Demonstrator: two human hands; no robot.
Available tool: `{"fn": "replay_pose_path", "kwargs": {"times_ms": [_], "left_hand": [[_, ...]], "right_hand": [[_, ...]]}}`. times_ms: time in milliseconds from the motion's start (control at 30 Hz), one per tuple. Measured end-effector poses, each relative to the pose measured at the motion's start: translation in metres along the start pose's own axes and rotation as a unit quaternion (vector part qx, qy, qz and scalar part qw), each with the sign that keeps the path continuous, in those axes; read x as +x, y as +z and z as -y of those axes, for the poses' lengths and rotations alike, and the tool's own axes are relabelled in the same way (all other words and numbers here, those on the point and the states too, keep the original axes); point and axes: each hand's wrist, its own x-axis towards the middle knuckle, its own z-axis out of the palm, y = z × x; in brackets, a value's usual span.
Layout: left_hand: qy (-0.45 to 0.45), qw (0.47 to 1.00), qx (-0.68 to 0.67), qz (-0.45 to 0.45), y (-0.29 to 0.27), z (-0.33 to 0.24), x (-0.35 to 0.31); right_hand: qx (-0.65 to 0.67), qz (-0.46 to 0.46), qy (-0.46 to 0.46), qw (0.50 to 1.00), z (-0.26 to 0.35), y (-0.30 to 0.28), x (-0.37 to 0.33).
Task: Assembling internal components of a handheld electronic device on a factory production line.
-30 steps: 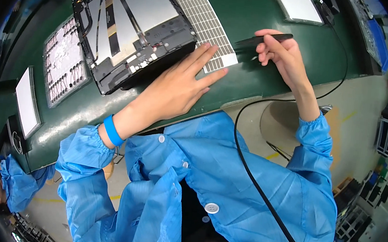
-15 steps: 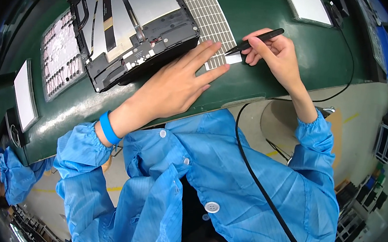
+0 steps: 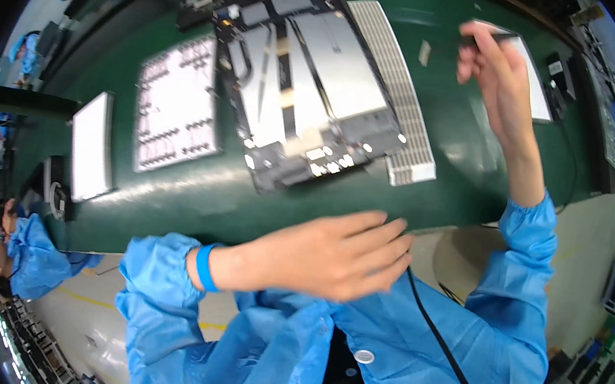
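My right hand (image 3: pixel 500 85) is raised in front of the white flat panel at the right. It grips black tweezers (image 3: pixel 488 39), smeared by motion. My left hand (image 3: pixel 330 258), with a blue wrist band (image 3: pixel 205 267), is held at the table's front edge with fingers stretched out, close to a black cable (image 3: pixel 432 325); I see nothing held in it. Farther in lies an opened electronic device (image 3: pixel 350 69) with silver plates, dark ribbon cables and a black frame. A long sheet of small pale labels (image 3: pixel 401 82) sticks out from under or beside its right edge.
On the green table (image 3: pixel 171 208), a clear tray of small wired parts (image 3: pixel 178 103) lies left of the device. White panels stand at the far left (image 3: pixel 92 147) and right (image 3: pixel 533 73). A small pale scrap (image 3: pixel 425 53) lies between. Another person in blue (image 3: pixel 39 254) sits at left.
My left hand has come off the label sheet and back toward my body. My right hand has lifted the tweezers away from the sheet, up and right. The view has shifted, showing more table.
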Motion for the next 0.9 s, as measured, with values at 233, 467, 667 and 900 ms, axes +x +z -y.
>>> {"fn": "replay_pose_path", "kwargs": {"times_ms": [233, 467, 667, 900], "left_hand": [[-0.320, 0.938, 0.046, -0.128, -0.105, 0.164, -0.052], [-0.350, 0.926, -0.069, -0.127, -0.082, 0.211, -0.083], [-0.321, 0.939, -0.018, -0.125, -0.077, 0.216, -0.086], [-0.325, 0.937, -0.019, -0.129, -0.078, 0.210, -0.087]], "right_hand": [[0.027, 0.093, -0.005, 0.995, -0.022, 0.104, 0.144], [-0.004, 0.144, 0.071, 0.987, -0.032, 0.141, 0.150], [-0.052, 0.141, 0.116, 0.982, -0.029, 0.145, 0.149], [-0.071, 0.144, 0.107, 0.981, -0.028, 0.148, 0.148]]}}
